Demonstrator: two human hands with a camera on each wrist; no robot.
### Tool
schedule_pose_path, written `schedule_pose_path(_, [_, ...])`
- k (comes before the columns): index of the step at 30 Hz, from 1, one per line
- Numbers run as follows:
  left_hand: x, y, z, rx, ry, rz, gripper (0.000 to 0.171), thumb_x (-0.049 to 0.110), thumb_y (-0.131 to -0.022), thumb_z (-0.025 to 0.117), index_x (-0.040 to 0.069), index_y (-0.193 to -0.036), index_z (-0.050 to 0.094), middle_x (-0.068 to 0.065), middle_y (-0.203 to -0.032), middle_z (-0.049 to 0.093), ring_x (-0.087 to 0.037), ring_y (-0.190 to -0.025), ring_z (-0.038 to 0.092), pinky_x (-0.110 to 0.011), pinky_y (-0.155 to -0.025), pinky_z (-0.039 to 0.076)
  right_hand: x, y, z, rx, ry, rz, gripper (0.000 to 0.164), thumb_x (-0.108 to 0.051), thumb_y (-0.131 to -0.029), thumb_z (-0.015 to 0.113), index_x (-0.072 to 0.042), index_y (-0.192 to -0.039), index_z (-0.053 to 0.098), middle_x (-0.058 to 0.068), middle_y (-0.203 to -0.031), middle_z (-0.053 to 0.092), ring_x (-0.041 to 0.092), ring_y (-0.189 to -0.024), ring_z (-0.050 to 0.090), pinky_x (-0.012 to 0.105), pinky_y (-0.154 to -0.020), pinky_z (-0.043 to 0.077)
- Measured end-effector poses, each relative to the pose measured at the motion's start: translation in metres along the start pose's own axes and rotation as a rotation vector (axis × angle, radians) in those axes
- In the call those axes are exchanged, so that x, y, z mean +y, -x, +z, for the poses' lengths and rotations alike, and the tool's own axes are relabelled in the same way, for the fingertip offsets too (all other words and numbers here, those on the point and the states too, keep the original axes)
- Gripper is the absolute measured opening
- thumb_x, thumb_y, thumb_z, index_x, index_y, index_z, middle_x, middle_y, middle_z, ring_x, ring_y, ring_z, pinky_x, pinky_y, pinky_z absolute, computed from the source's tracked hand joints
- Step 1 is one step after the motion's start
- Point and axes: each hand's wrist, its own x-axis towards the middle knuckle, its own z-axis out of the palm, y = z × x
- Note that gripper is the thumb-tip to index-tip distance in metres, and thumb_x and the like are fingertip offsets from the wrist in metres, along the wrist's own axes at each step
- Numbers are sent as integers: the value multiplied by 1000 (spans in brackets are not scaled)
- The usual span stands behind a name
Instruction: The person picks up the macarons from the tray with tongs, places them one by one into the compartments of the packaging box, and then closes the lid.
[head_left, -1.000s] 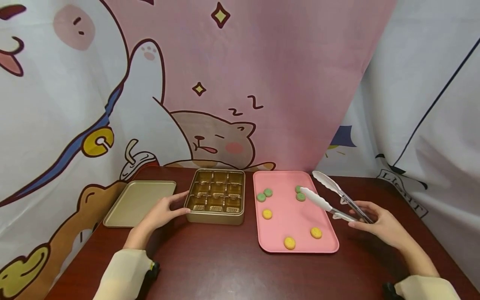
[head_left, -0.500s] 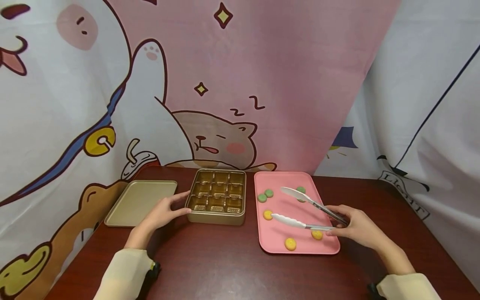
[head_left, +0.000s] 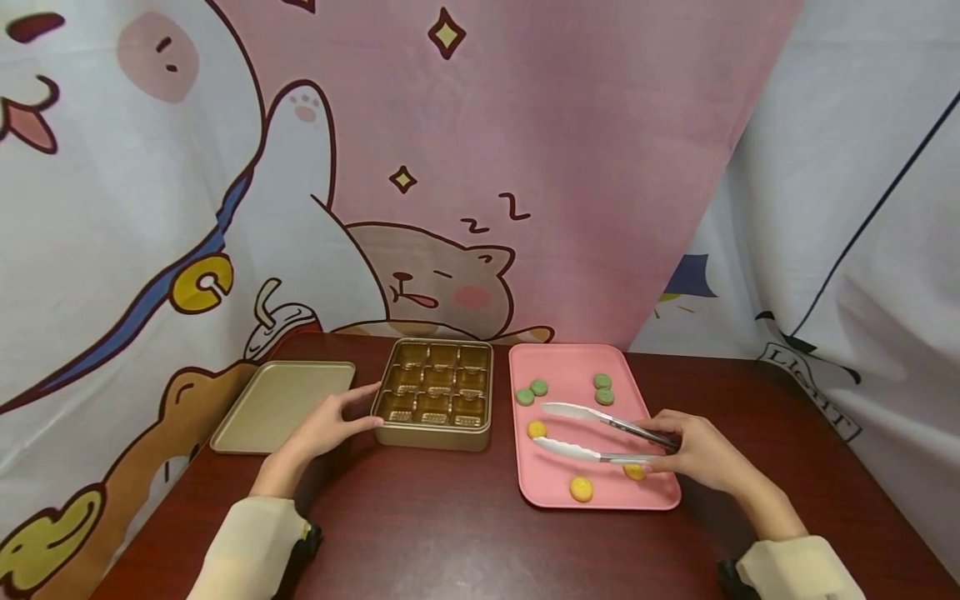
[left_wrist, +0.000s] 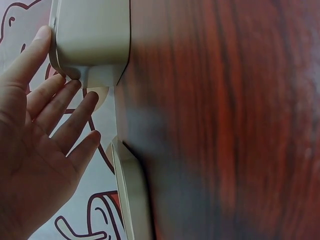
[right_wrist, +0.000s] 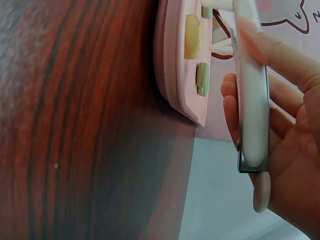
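Note:
My left hand (head_left: pixel 330 427) rests against the left side of a gold box (head_left: pixel 435 437) with a divided insert. In the left wrist view, thumb and fingertips touch the box's side, the fingers fairly straight. My right hand (head_left: pixel 697 446) holds metal tongs (head_left: pixel 622 458) with white tips, thumb on one arm and fingers on the other. The tongs' arms are spread over the pink tray (head_left: pixel 600 497), tips either side of a yellow macaron-like piece (head_left: pixel 536 429). Another yellow piece (head_left: pixel 634 472) is partly hidden beneath the tongs; a third yellow piece (head_left: pixel 581 489) lies near the front rim.
Several green pieces (head_left: pixel 539 387) of the same kind lie on the tray's far half. A flat gold lid (head_left: pixel 288 404) lies left of the box on the dark wooden table (head_left: pixel 420 533). A printed cloth (head_left: pixel 585 183) hangs behind the table.
My right hand has swung the tongs leftward from the tray's right edge to over the tray, tips now near the left yellow piece. The tips have drawn closer together. My left hand stays at the box.

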Motion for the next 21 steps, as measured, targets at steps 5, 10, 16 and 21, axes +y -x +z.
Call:
schedule_pose_path(5, [0, 0, 0, -8, 10, -3, 66, 34, -89, 75, 9, -145, 53, -22, -143, 56, -44, -135, 49, -62, -107, 39, -2, -6, 1, -21, 5, 0, 57, -35, -68, 91, -8, -115, 75, 2, -85, 62, 10, -75, 50, 21, -61, 36])
schedule_pose_path(10, [-2, 0, 1, -7, 23, 1, 66, 33, -89, 75, 8, -146, 52, -21, -141, 58, -42, -134, 51, -60, -107, 40, -3, -14, -1, -46, 56, -16, 50, -26, -70, 90, -4, -113, 75, 2, -83, 62, 8, -74, 48, 21, -61, 37])
schedule_pose_path(16, [-3, 1, 2, -12, 32, -3, 67, 34, -89, 75, 8, -146, 51, -21, -142, 58, -42, -134, 50, -60, -107, 40, -1, -21, 0, -73, 70, -4, 47, -20, -72, 89, -3, -113, 75, 2, -89, 66, 11, -77, 52, 20, -64, 41])
schedule_pose_path(21, [-1, 0, 0, -13, 29, -7, 68, 35, -89, 75, 8, -146, 51, -21, -141, 58, -42, -134, 51, -60, -107, 40, 1, -21, 2, -66, 68, 8, 48, -21, -72, 89, -3, -114, 74, 4, -96, 70, 13, -81, 55, 20, -67, 44])
